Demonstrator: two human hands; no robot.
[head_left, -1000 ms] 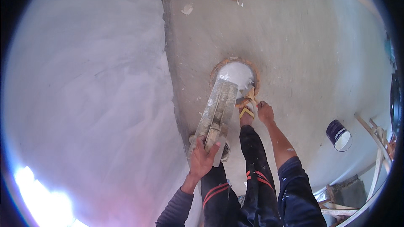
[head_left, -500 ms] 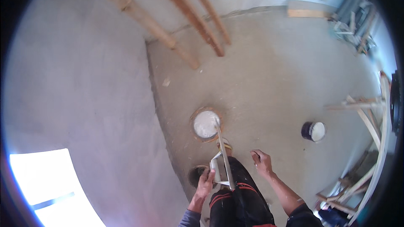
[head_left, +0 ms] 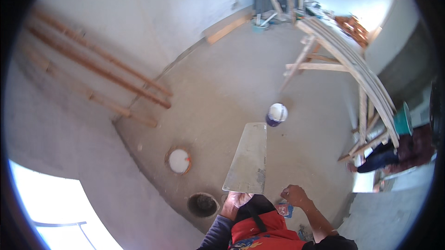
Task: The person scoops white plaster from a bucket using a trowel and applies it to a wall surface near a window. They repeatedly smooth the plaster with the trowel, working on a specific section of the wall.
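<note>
My left hand (head_left: 237, 203) is closed round the handle of a plastering trowel (head_left: 247, 162). The trowel's broad flat blade faces up and carries greyish smears; its handle is hidden beneath. To the right, my right hand (head_left: 294, 195) is curled into a fist, apart from the trowel, and I cannot see what is inside it. An orange-rimmed bucket (head_left: 187, 169) with white paste stands on the floor left of the blade. Nearer, a dark round bucket (head_left: 190, 205) sits by the left wall. Beyond the blade's far end is a dark purple bucket (head_left: 273, 122) with white contents.
Several wooden poles (head_left: 99, 71) lean at the left. A trestle with long planks (head_left: 352, 62) stands at right, beside a teal tub (head_left: 403, 119) and another person (head_left: 410, 150). A crumpled blue-and-red packet (head_left: 285, 209) lies near my right hand. A wooden board (head_left: 228, 28) lies along the far wall.
My view has swung right, bringing the trestle and another person into sight. The trowel has turned from edge-on, over the paste bucket, to blade face up. My right hand stays closed.
</note>
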